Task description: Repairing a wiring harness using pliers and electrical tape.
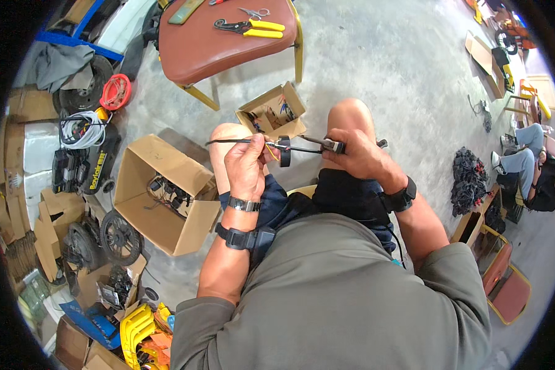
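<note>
Above my knees, my left hand [246,161] pinches a black cable [228,141] whose end sticks out to the left. Thin wires, one of them yellow [270,153], show at its fingertips. Just right of those fingers hangs a round black piece like a tape roll [284,152], against the wires. Further right, the closed fingers of my right hand [356,154] grip a dark grey block-like piece [333,147]. A black cord [305,150] runs from the round piece toward that hand. What the grey piece is, I cannot make out.
Ahead stands a brown-padded chair [228,46] bearing yellow-handled cutters [262,29] and small scissors [254,12]. A small carton [293,97] and a larger carton [163,154] hold electrical parts. Wheels and boxes crowd the left; black cables [468,182] and a seated person [527,148] are right.
</note>
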`<state>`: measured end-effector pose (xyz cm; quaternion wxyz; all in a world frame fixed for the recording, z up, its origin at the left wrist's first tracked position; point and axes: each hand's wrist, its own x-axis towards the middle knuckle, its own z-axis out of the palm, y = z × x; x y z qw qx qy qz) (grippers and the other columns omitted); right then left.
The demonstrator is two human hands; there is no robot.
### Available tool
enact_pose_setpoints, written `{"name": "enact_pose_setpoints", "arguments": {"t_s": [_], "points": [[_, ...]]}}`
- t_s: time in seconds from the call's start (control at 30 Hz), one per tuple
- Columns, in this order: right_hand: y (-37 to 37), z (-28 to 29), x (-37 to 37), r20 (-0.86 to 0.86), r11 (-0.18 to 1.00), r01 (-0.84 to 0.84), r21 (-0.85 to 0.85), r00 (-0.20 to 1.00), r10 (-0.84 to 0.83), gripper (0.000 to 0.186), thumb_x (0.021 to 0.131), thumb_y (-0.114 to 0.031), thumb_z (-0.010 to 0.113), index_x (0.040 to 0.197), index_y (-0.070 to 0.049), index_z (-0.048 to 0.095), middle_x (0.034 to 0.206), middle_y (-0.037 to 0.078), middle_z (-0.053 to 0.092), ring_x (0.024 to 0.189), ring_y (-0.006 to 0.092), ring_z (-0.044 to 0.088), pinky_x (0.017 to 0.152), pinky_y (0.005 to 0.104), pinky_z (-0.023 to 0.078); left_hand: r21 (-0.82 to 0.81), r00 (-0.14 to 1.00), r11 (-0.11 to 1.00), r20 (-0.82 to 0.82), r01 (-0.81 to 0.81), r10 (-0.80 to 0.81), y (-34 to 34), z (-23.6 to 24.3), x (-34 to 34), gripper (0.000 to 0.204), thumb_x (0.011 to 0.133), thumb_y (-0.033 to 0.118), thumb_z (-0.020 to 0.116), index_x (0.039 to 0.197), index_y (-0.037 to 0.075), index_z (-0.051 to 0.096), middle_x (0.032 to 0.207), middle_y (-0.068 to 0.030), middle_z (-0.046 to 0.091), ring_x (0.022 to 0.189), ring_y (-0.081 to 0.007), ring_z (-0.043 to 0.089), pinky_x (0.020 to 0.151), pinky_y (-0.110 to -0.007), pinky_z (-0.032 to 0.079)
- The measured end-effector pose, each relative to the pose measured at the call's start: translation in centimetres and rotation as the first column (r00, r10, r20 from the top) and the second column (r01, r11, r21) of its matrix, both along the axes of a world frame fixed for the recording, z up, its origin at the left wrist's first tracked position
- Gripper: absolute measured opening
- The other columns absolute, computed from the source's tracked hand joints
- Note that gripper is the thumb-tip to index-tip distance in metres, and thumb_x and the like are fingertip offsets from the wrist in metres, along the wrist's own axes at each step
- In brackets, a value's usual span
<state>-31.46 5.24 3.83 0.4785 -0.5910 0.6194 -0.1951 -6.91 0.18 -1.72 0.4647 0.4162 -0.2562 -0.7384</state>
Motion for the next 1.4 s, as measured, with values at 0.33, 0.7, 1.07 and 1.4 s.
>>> {"name": "enact_pose_setpoints", "arguments": {"t_s": [0.33, 0.7, 1.07, 1.4], "points": [[-0.2, -0.5, 0.1, -0.076, 0.991, -0.033, -0.129, 0.997, 0.024, 0.015, 0.085, -0.013, 0.07, 0.092, -0.001, 0.064, 0.076, 0.022, 0.065, 0.077, 0.0413, 0.064, 0.067, 0.0464, 0.049, -0.013, 1.0, 1.0, -0.015, -0.021, 0.021, 0.7, 0.9, 0.5, 0.022, 0.097, 0.017, 0.064, 0.093, -0.004, 0.067, 0.085, -0.014, 0.07, 0.066, -0.0233, 0.069, 0.063, -0.035, 0.059], [-3.2, 0.1, -2.8, -0.198, 0.927, -0.166, -0.336, 0.975, 0.102, 0.018, 0.077, -0.007, 0.074, 0.086, 0.001, 0.06, 0.079, 0.018, 0.057, 0.083, 0.04, 0.056, 0.072, 0.0455, 0.045, -0.053, 0.581, 0.917, 0.788, 0.394, -0.205, 0.5, 3.9, 2.2, 0.013, 0.094, 0.01, 0.063, 0.094, -0.003, 0.067, 0.089, -0.0108, 0.07, 0.075, -0.0241, 0.065, 0.069, -0.033, 0.052], [-1.9, -1.3, -2.4, -0.075, 0.939, -0.041, -0.342, 0.997, 0.016, 0.019, 0.083, -0.012, 0.072, 0.097, 0.0, 0.065, 0.085, 0.02, 0.067, 0.085, 0.0392, 0.065, 0.074, 0.0439, 0.05, -0.437, 0.335, 0.439, 0.896, 0.785, 0.291, -2.5, 3.3, 1.9, 0.02, 0.079, 0.012, 0.073, 0.098, 0.005, 0.07, 0.095, -0.0103, 0.068, 0.092, -0.0304, 0.062, 0.085, -0.04, 0.044], [-1.7, -1.6, -1.2, -0.039, 0.966, 0.071, -0.249, 0.996, -0.083, 0.022, 0.081, -0.011, 0.074, 0.099, -0.002, 0.066, 0.083, 0.018, 0.067, 0.082, 0.0351, 0.067, 0.071, 0.0419, 0.051, -0.445, 0.449, 0.555, 0.883, 0.703, 0.14, -2.7, 4.7, 2.3, 0.01, 0.08, 0.006, 0.074, 0.089, 0.001, 0.071, 0.076, -0.0118, 0.067, 0.067, -0.026, 0.064, 0.062, -0.034, 0.049]]}}
